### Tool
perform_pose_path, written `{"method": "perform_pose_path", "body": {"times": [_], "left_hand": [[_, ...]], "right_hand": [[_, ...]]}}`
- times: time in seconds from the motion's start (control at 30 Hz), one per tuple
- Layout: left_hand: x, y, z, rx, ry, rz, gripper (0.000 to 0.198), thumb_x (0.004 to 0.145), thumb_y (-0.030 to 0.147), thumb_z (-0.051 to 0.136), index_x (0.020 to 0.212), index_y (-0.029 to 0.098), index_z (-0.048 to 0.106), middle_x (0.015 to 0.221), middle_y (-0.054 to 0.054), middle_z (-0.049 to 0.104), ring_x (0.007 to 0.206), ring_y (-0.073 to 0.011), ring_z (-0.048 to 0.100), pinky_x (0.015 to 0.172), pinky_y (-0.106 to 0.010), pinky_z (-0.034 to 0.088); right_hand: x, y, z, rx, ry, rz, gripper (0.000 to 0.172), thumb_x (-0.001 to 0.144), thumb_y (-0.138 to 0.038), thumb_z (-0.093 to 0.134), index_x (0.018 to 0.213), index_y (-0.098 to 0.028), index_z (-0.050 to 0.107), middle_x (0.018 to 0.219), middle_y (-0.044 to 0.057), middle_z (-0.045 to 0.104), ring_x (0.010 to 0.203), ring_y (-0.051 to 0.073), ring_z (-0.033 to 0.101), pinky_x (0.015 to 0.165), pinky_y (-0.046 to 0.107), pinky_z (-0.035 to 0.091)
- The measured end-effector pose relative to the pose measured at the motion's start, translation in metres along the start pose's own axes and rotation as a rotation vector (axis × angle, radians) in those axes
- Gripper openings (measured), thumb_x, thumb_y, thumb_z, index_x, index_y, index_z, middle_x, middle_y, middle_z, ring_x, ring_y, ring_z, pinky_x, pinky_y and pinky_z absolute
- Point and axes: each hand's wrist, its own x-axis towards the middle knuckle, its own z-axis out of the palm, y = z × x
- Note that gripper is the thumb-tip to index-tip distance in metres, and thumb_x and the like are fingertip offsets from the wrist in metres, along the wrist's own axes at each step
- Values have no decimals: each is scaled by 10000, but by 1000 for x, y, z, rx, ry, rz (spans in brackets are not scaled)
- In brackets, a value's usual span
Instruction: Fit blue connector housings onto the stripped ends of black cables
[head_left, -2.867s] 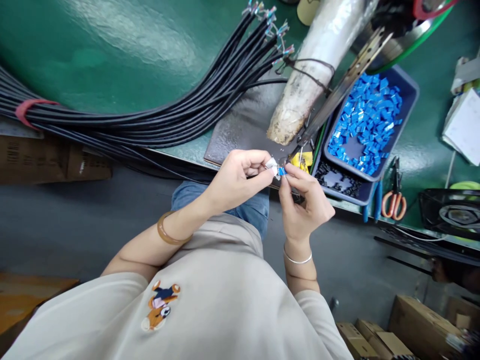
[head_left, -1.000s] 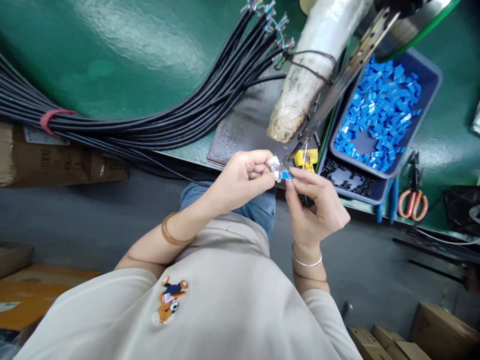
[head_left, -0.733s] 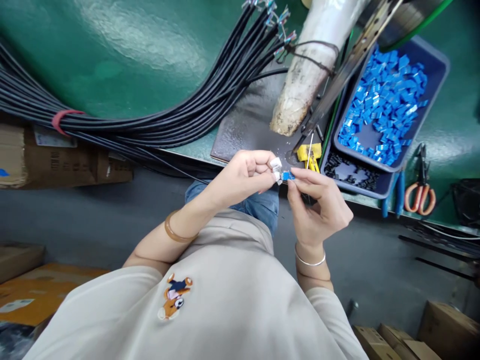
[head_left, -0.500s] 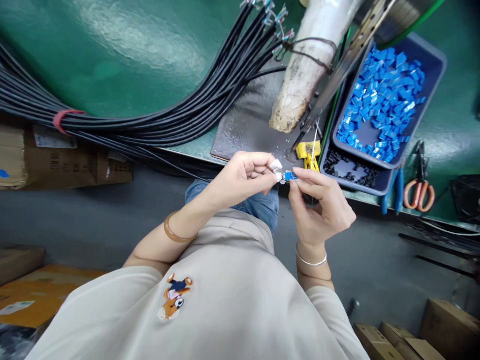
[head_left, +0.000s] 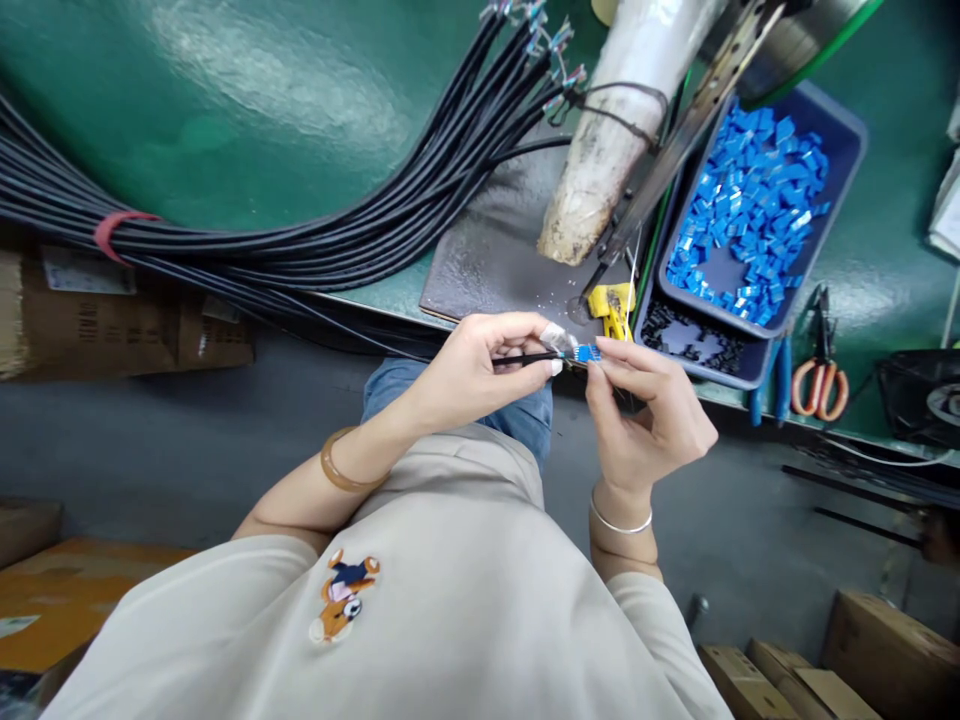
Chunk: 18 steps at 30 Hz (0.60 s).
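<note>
Between thumb and fingers, my left hand (head_left: 499, 362) pinches a black cable (head_left: 529, 358) close to its stripped end. White coverings wrap the thumb and a fingertip of that hand. My right hand (head_left: 645, 405) pinches a small blue connector (head_left: 588, 353) by its right side. Thin wires at the cable's end meet the connector's left edge; whether they are fixed in it is too small to tell. Just behind my hands, a yellow tool (head_left: 613, 305) lies by the soldering spot on a dark mat (head_left: 487, 265).
A thick bundle of black cables (head_left: 300, 250) tied with a red band crosses the left bench. A wrapped white pipe (head_left: 607, 130) hangs over the mat. At right are a bin of blue connectors (head_left: 840, 180), a bin of black pieces (head_left: 739, 378), orange-handled scissors (head_left: 821, 388) and blue-handled pliers (head_left: 781, 380).
The black cable now shows along my left fingers, where it was hidden before. Both hands still hold the cable and connector together. The view has shifted slightly.
</note>
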Motion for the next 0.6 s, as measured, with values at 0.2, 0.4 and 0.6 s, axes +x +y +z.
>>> {"method": "perform_pose_path", "body": {"times": [0.2, 0.4, 0.6], "left_hand": [[-12, -14, 15, 649, 293, 587, 84, 893, 178, 598, 837, 151, 654, 655, 2, 648, 591, -85, 539, 610, -219, 436], [-14, -8, 5, 634, -170, 410, 259, 941, 235, 539, 732, 127, 647, 583, 5, 639, 501, -76, 513, 530, -220, 374], [-11, 2, -11, 364, -69, 152, 194, 908, 308, 588, 957, 125, 629, 501, 77, 546, 445, -51, 414, 529, -196, 348]], "right_hand": [[10, 3, -10, 141, 290, 159, 120, 816, -142, 693, 867, -245, 657, 841, -43, 722, 679, 153, 716, 555, 309, 584], [13, 3, -11, 243, 275, 205, 55, 876, -214, 636, 905, -240, 597, 857, -29, 745, 510, 107, 661, 384, 229, 453], [8, -4, -5, 117, -96, 234, 94, 851, -170, 651, 897, -225, 590, 910, -19, 747, 670, 122, 715, 598, 272, 585]]}}
